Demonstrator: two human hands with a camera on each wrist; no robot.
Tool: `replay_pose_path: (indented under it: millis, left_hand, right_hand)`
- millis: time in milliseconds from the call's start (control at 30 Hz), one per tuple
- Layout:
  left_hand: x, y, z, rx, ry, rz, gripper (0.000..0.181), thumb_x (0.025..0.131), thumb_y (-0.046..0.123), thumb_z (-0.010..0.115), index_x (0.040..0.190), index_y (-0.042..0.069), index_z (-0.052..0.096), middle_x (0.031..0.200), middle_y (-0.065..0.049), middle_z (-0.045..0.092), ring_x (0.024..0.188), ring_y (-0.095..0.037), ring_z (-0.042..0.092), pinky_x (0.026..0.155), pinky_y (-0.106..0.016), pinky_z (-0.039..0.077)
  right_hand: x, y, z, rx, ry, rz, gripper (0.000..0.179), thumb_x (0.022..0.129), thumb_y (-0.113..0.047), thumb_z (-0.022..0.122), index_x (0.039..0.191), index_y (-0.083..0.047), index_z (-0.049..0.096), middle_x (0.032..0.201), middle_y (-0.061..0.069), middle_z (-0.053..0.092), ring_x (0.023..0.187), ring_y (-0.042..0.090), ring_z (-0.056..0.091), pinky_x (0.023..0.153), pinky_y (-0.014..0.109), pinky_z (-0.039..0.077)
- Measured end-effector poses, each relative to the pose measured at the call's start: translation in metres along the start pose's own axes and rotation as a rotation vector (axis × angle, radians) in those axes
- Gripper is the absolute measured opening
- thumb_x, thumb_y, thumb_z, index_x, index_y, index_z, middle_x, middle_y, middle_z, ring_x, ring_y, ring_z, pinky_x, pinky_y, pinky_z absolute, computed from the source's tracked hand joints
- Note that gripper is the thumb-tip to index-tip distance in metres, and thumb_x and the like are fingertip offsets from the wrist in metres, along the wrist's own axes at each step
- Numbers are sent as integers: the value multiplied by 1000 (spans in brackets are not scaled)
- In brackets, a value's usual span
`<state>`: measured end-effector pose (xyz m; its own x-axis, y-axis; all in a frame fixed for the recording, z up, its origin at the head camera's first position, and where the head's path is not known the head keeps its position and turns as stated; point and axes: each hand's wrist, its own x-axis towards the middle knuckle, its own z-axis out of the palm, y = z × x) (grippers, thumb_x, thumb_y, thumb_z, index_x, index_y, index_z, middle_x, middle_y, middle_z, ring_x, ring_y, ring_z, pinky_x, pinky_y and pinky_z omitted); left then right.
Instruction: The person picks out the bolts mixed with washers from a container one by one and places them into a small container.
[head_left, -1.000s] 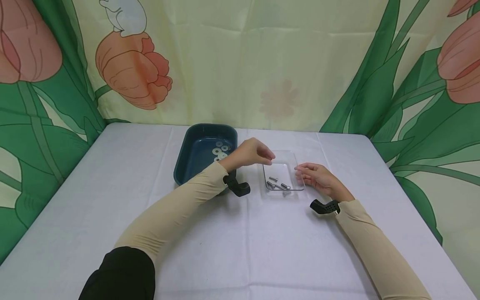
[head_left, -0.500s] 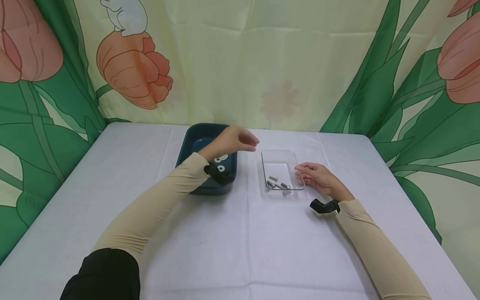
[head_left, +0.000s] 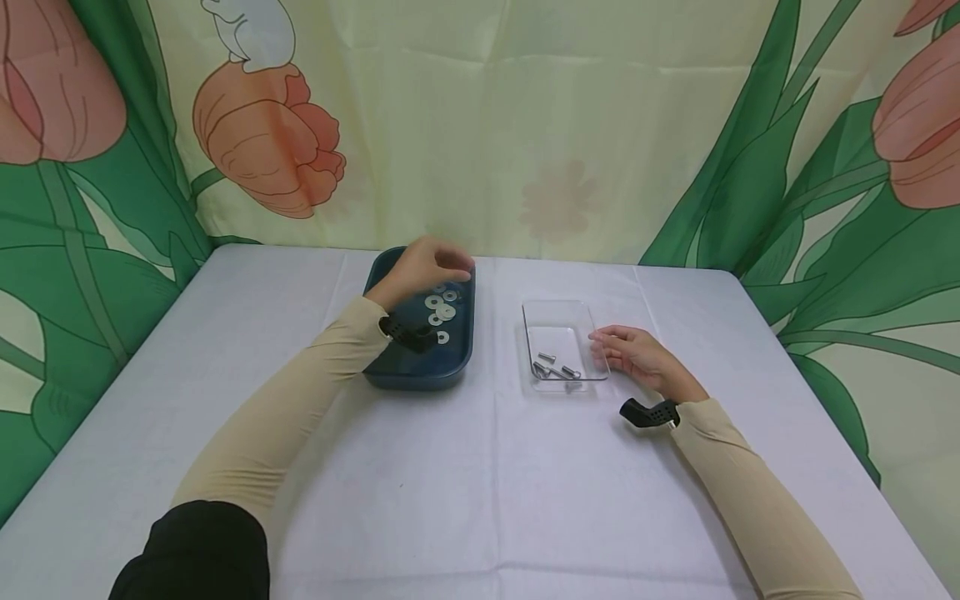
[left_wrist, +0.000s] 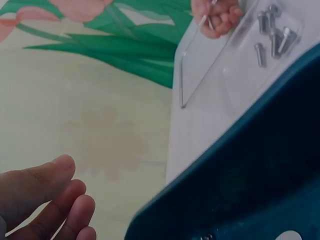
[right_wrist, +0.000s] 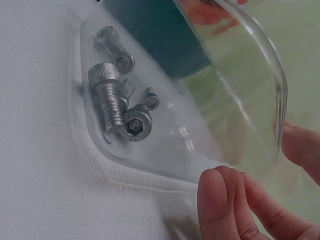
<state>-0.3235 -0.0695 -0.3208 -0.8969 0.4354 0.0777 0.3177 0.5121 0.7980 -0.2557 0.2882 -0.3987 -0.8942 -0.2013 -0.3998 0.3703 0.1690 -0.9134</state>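
My left hand hovers over the far end of the dark blue tray. Its thumb and fingertips are apart, and the left wrist view shows nothing between them. Flat round washers, several of them, lie on the tray's floor. To the right stands a clear plastic box with several metal socket-head bolts gathered at its near end. My right hand holds the box by its right side, thumb at the rim and fingers against the wall.
A white cloth covers the table, whose back edge runs just behind the tray. Beyond it hangs a printed curtain with tulips. Each wrist wears a black camera mount.
My left hand has moved left from above the clear box to over the blue tray. The right hand and the box have stayed in place.
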Motion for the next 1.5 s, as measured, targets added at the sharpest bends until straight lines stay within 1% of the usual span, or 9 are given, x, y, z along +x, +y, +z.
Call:
replay_pose_path:
  millis: [167, 333, 467, 633, 733, 1000, 1200, 1367, 1500]
  left_hand:
    - [2, -10, -2, -1, 22, -46, 27, 87, 12, 66, 112, 0, 67, 117, -18, 65, 109, -29, 60, 96, -40, 47]
    - [6, -24, 3, 16, 15, -121, 28, 89, 16, 64, 113, 1, 66, 120, -17, 64, 113, -29, 58, 97, -40, 46]
    - [11, -35, 8, 5, 32, -175, 28, 89, 17, 64, 113, 3, 67, 120, -15, 64, 112, -28, 59, 95, -39, 48]
    - [16, -47, 14, -8, 42, -203, 28, 90, 16, 63, 115, 1, 66, 121, -16, 63, 108, -28, 60, 92, -37, 49]
    - [18, -52, 16, -19, 41, -224, 29, 90, 15, 62, 115, 0, 65, 121, -17, 63, 107, -28, 60, 92, -37, 49]
    - [21, -56, 22, -50, 3, -310, 28, 91, 11, 60, 115, -3, 64, 118, -20, 63, 106, -30, 61, 94, -37, 50]
    - [24, -59, 25, -76, -8, -353, 27, 91, 9, 59, 114, -5, 64, 118, -21, 63, 106, -30, 63, 92, -36, 51]
    - [27, -60, 26, -73, -22, -375, 27, 92, 8, 58, 114, -6, 64, 119, -21, 63, 108, -31, 63, 92, -36, 51]
    - [28, -58, 28, -75, -38, -378, 25, 92, 7, 57, 113, -5, 65, 119, -20, 64, 109, -30, 63, 93, -36, 51]
  right_hand:
    - [0, 1, 0, 18, -5, -9, 22, 92, -21, 60, 108, -9, 50, 86, -9, 62, 78, 3, 60, 74, 17, 53]
    - [0, 2, -1, 19, -5, -5, 21, 93, -21, 59, 108, -9, 49, 85, -10, 62, 78, 2, 60, 74, 17, 53]
    - [0, 2, -1, 28, -9, -8, 20, 93, -20, 59, 107, -9, 50, 85, -10, 62, 78, 3, 61, 74, 17, 53]
    - [0, 2, -1, 28, -13, -9, 17, 93, -20, 59, 104, -11, 52, 85, -10, 63, 78, 3, 61, 74, 17, 53]
    - [1, 3, -1, 25, -11, -9, 15, 93, -21, 59, 103, -12, 53, 86, -10, 63, 78, 3, 61, 74, 17, 53]
    - [1, 3, -2, 32, -16, -21, 12, 93, -19, 59, 102, -13, 54, 85, -10, 63, 78, 3, 61, 74, 17, 53]
    - [1, 3, -2, 39, -15, -19, 12, 93, -18, 58, 102, -12, 53, 85, -9, 63, 77, 3, 62, 73, 18, 53]
    - [1, 3, -1, 36, -17, -22, 15, 93, -18, 59, 104, -10, 52, 87, -9, 63, 78, 3, 61, 74, 17, 53]
    - [2, 3, -1, 28, -12, -20, 19, 92, -20, 60, 106, -9, 51, 87, -9, 62, 78, 2, 61, 74, 17, 53]
